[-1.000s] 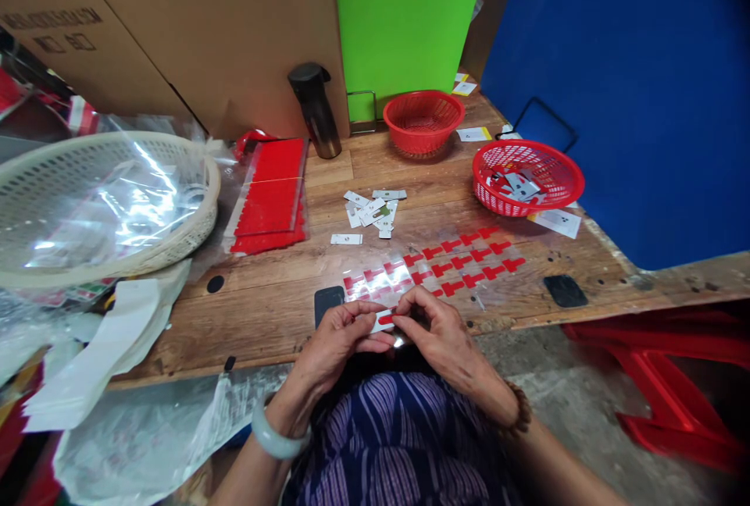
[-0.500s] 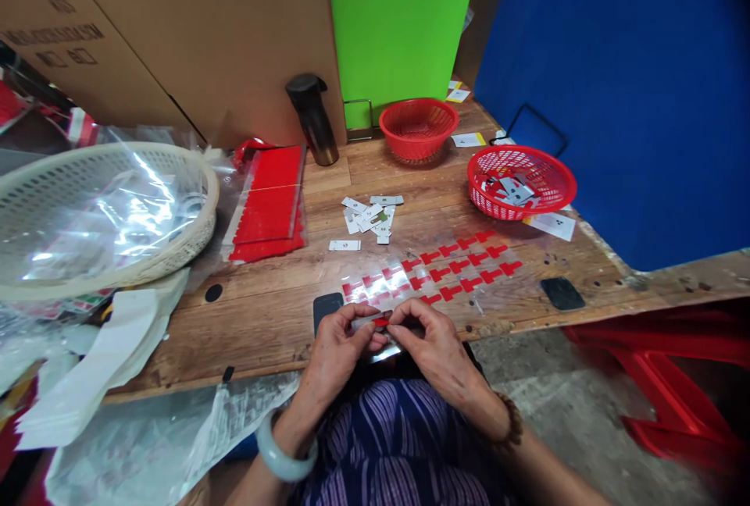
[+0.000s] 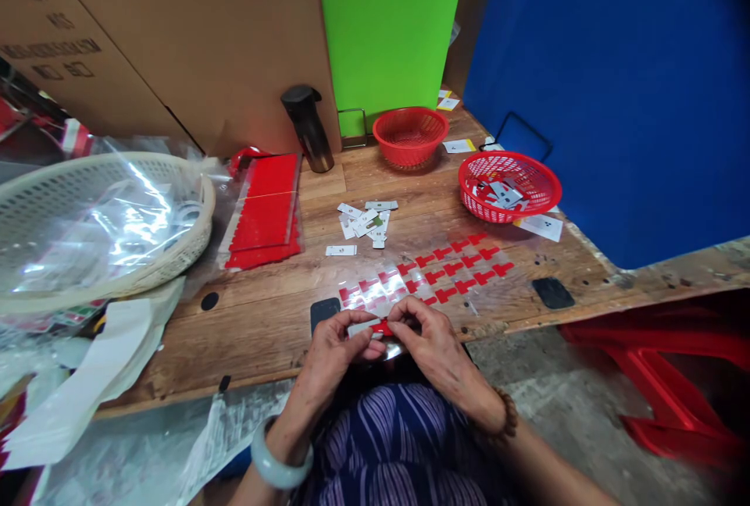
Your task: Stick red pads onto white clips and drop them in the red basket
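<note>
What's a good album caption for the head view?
Left hand and right hand hold a white card and red piece near red stickers.

A brown wood-grain surface (image 3: 251, 318) spans the middle of the frame. At centre lies a loose pile of small white rectangular strips (image 3: 364, 222); just below, a clear plastic sheet with rows of red T-shaped pieces (image 3: 451, 269). Left of centre lie flat red plastic-covered sheets (image 3: 266, 209). A dark cylindrical bottle (image 3: 312, 135) and a round red plastic basket (image 3: 408, 156) stand at upper centre.
</note>
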A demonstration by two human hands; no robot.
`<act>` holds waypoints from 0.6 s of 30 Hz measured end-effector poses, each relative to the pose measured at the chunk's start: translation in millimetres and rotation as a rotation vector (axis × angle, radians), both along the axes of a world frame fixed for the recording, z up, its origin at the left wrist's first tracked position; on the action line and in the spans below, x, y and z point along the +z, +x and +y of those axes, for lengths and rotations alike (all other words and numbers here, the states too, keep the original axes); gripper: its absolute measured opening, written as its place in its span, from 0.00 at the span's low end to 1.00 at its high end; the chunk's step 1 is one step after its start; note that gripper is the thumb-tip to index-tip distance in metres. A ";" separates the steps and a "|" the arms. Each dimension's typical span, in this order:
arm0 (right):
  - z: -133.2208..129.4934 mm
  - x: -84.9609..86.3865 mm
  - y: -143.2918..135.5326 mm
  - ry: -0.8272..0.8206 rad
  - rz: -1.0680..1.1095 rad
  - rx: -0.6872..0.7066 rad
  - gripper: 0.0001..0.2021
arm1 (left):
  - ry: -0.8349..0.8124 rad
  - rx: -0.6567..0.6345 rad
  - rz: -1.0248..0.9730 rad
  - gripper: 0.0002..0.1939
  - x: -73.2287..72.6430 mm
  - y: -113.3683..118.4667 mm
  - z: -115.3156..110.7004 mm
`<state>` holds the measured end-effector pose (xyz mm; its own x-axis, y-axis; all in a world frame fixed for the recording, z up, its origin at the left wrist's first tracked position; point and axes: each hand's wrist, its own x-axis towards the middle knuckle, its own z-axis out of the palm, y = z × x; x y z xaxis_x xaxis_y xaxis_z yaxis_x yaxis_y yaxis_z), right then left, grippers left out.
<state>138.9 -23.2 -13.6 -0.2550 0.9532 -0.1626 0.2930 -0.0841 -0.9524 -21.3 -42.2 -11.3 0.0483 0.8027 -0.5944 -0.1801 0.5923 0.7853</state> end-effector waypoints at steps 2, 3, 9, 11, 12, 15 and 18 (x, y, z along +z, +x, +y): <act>0.5 -2.0 -0.7 0.013 -0.005 0.001 0.05 | -0.009 0.005 -0.005 0.24 -1.6 -0.5 0.3; 0.9 -3.0 -1.0 0.017 -0.007 0.000 0.05 | -0.012 0.007 -0.005 0.24 -2.4 -0.7 0.3; 1.6 -5.7 -2.0 0.037 -0.009 -0.006 0.04 | -0.011 -0.001 -0.014 0.24 -4.9 -1.6 -0.8; 0.9 -6.1 -2.0 0.041 -0.012 -0.009 0.05 | -0.009 -0.008 -0.017 0.23 -4.8 -2.2 -1.2; 0.5 -6.4 -2.0 0.042 -0.011 -0.009 0.05 | -0.008 -0.012 -0.019 0.23 -4.7 -2.4 -1.2; -0.3 -7.5 -2.1 0.058 0.001 -0.010 0.05 | -0.006 -0.019 -0.017 0.23 -4.7 -2.9 -1.0; -0.4 -8.3 -2.3 0.070 0.006 -0.012 0.05 | -0.001 -0.028 -0.010 0.22 -5.1 -3.1 -1.0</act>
